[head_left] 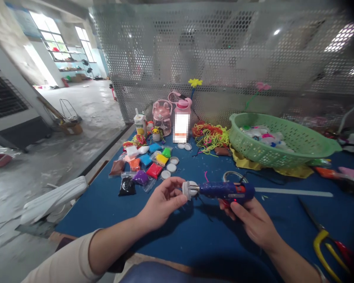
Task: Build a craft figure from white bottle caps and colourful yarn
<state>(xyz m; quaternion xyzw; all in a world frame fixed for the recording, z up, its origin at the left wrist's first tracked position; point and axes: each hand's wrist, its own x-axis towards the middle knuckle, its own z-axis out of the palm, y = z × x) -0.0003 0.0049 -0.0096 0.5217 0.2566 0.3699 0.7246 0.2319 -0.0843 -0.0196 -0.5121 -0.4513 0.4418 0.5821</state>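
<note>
Between the thumb and fingers of my left hand (166,200) is a white round cap (187,190), held up on its edge above the table. My right hand (253,220) is wrapped round the handle of a dark blue hot glue gun (224,191), whose small red light is lit. The gun's metal nozzle points left and sits at the cap's open side; whether it touches the cap I cannot tell. A long glue stick (295,192) lies on the table just right of the gun's rear end.
Bags of coloured clay (154,170) and several white caps (171,168) lie left of centre. Behind stand pink bottles (162,116) and tangled cords (211,135). A green basket (306,147) holds plastic pieces at the right. Yellow-handled scissors (321,237) lie at the front right.
</note>
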